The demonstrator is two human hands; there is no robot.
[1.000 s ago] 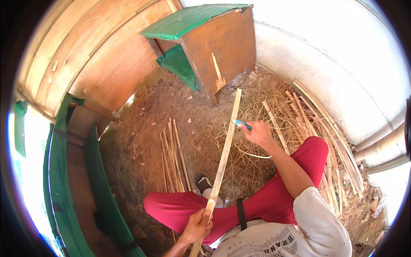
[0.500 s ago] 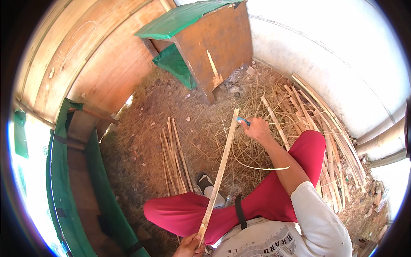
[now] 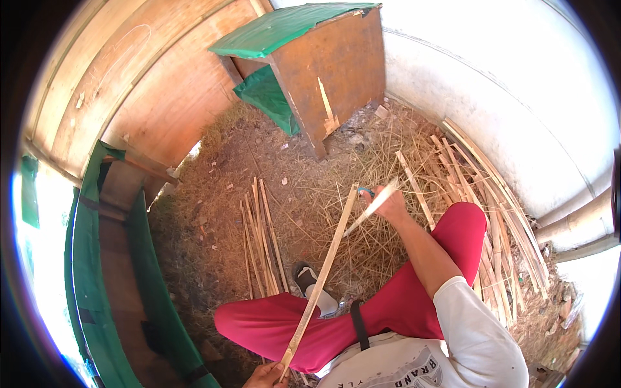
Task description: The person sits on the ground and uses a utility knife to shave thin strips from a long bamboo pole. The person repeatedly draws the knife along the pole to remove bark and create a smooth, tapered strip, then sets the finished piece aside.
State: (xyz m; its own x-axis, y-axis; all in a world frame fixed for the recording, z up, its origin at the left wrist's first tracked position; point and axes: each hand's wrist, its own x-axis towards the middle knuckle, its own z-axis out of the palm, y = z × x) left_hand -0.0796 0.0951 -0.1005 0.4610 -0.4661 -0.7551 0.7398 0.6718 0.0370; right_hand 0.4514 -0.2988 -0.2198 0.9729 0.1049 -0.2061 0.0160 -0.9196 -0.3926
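A long pale bamboo strip (image 3: 321,275) slants from the lower edge up across my lap. My left hand (image 3: 265,375) is closed round its near end. At the far end, my right hand (image 3: 393,208) is closed on a small knife (image 3: 367,193), of which a blue part shows. The knife lies beside the strip's tip; whether its blade touches the strip I cannot tell. A pale, blurred shaving (image 3: 373,207) crosses in front of my right fingers.
Split bamboo strips (image 3: 498,239) lie piled along the right wall. A smaller bundle (image 3: 264,242) rests left of my foot. Thin shavings (image 3: 375,242) litter the ground ahead. A brown wooden cabinet (image 3: 333,64) with a green top stands beyond; green-edged shelving (image 3: 152,271) stands left.
The far end of the strip and my right hand with the knife have come slightly nearer. My left hand has shifted left and down. The thin curled shaving now appears as a broad blur.
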